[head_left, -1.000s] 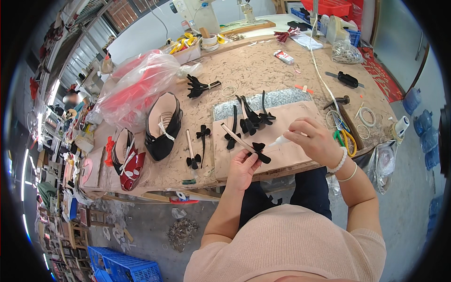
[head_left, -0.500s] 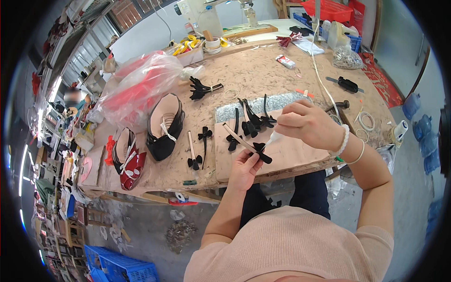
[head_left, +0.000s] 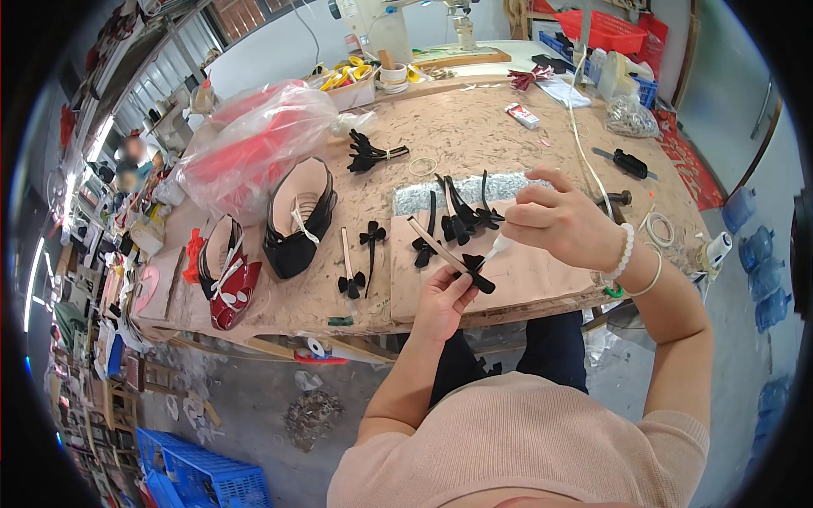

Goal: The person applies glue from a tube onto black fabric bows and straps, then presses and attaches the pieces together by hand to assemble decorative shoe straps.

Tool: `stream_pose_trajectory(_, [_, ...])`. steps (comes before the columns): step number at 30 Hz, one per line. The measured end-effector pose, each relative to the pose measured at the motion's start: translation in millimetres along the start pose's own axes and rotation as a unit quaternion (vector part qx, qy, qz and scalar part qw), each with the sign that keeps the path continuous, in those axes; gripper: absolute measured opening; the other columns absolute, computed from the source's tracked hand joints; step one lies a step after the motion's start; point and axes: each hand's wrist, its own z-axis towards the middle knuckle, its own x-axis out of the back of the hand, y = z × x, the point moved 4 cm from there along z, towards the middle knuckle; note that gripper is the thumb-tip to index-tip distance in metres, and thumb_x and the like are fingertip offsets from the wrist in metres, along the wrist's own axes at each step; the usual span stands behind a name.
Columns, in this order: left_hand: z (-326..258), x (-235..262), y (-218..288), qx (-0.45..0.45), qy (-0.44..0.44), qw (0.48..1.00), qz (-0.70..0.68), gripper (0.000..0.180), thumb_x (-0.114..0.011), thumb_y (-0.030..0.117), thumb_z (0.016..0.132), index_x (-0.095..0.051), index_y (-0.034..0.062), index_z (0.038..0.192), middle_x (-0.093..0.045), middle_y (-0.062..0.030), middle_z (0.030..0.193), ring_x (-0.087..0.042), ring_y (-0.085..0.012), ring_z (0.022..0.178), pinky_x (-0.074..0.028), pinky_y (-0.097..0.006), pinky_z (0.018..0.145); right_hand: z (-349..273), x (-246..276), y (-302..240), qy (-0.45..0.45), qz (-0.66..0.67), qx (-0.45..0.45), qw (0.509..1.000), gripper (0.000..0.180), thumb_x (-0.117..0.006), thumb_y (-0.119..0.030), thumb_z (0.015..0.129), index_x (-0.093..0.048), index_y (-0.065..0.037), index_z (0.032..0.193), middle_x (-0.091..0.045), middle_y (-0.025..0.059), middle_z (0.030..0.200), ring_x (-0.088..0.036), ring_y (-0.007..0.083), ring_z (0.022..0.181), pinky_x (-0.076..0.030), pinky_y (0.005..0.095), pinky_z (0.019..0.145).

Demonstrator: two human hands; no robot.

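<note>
My left hand pinches a shoe strap with a beige lining and a black bow at its lower end. In my right hand is a small white squeeze bottle, its thin nozzle pointing down at the bow; whether the tip touches cannot be made out. Just beyond my hands, several black bow straps lie on a pale board and a grey speckled sheet. To the left, on the table, lie a beige-lined strap with a bow and a black bow strap.
Black shoes and red shoes stand at the left, before a plastic bag with red contents. A bundle of black straps lies farther back. At the right are a black-handled tool, a hammer and tape rolls.
The view has shifted slightly. Both hands keep their holds, with the nozzle still at the bow; some fingers of my right hand look a little more raised.
</note>
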Motion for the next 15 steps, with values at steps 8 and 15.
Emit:
stream_pose_trajectory(8, [0.0,7.7,-2.6,-0.004,0.010,1.000,-0.003,0.015,-0.051,0.000,0.084,-0.056,0.0041,0.098,-0.060,-0.0070,0.094,-0.059,-0.0096,0.077,-0.051,-0.019,0.065,-2.0,-3.1,-1.5,-0.006,0.009,-0.021,1.000,0.009,-0.055,-0.011,0.068,-0.059,-0.012,0.076,-0.048,-0.0020,0.079,-0.050,0.0126,0.082,-0.034,0.0377,0.093])
stream_pose_trajectory(15, [0.2,7.1,-9.8,0.028,0.015,0.999,0.004,0.017,-0.053,0.001,0.083,-0.056,0.0047,0.099,-0.060,-0.0051,0.094,-0.057,-0.0101,0.079,-0.049,-0.021,0.068,-15.7,-11.7,-4.1,-0.002,0.013,-0.033,0.999,0.016,-0.054,-0.010,0.065,-0.061,-0.011,0.079,-0.050,-0.0018,0.083,-0.050,0.0140,0.083,-0.034,0.0395,0.094])
